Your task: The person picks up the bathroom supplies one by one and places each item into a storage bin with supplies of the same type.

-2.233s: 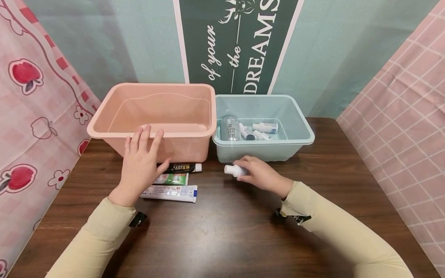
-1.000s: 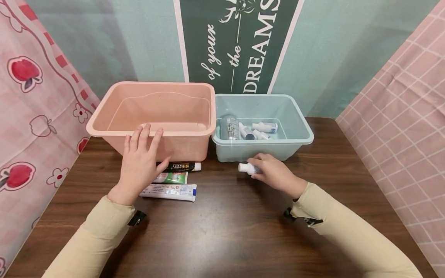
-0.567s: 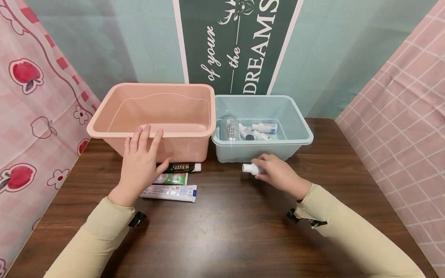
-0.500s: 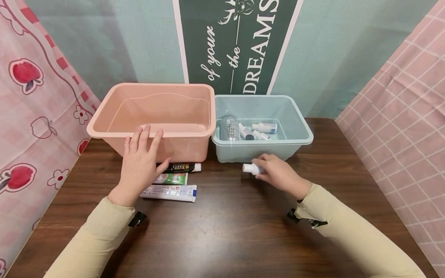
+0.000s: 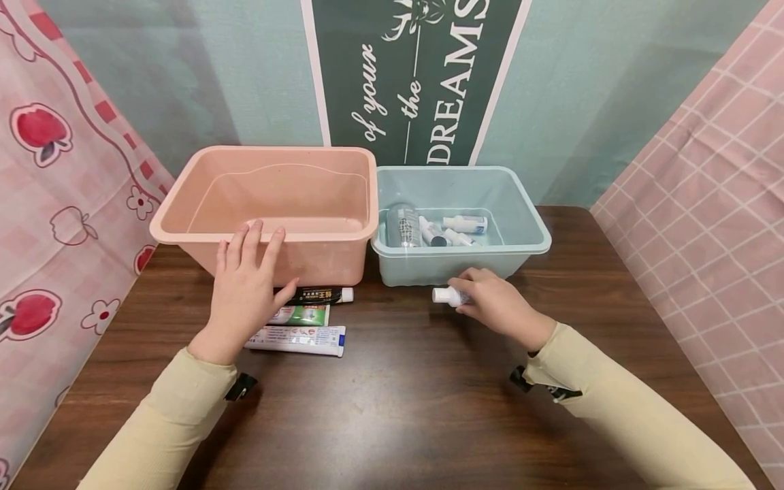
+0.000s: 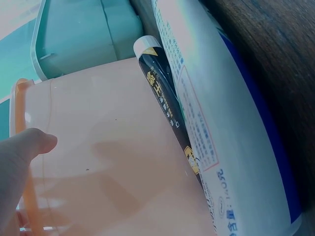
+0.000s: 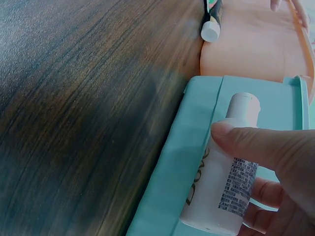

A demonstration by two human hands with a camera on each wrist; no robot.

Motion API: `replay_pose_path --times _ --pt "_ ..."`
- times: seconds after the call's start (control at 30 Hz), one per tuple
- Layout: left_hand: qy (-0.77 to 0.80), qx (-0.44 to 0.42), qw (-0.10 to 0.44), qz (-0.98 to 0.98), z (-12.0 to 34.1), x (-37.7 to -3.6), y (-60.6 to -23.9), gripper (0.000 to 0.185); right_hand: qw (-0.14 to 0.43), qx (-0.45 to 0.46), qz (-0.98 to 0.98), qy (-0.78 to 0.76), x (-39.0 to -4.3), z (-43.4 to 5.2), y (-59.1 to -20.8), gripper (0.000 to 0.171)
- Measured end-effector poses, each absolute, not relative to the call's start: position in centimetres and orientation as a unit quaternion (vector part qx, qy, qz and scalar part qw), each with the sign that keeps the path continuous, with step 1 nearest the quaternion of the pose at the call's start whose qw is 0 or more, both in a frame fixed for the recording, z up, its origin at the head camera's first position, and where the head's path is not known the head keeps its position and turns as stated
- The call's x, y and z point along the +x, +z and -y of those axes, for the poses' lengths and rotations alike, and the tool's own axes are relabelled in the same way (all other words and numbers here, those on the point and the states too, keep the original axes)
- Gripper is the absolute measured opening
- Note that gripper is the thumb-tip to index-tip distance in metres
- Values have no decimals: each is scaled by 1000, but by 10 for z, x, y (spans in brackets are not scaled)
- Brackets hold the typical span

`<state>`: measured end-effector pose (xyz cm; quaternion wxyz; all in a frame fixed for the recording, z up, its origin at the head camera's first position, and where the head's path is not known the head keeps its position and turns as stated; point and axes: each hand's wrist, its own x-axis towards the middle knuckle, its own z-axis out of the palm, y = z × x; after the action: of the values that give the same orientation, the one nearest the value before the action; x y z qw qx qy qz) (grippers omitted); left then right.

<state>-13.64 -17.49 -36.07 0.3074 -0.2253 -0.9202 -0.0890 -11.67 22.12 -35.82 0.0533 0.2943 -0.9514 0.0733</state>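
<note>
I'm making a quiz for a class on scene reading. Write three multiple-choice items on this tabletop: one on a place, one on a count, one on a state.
1. Where do the toothpaste tubes lie?
A. inside the pink bin
B. on the table before the pink bin
C. inside the blue bin

2. How many toothpaste tubes are there?
A. one
B. three
C. five

3. What does the right hand do?
A. rests flat
B. grips a small white bottle
C. lifts the blue bin

Key: 1 B, the toothpaste tubes lie before the pink bin. 2 B, three show. 3 B, the right hand grips the small white bottle beside the blue bin.
</note>
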Motion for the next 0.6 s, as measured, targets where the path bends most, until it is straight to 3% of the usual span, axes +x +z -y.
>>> replay_pose_path --times 0.6 --pt "-88 -225 312 919 175 -137 -361 83 67 294 952 54 -116 -230 -354 42"
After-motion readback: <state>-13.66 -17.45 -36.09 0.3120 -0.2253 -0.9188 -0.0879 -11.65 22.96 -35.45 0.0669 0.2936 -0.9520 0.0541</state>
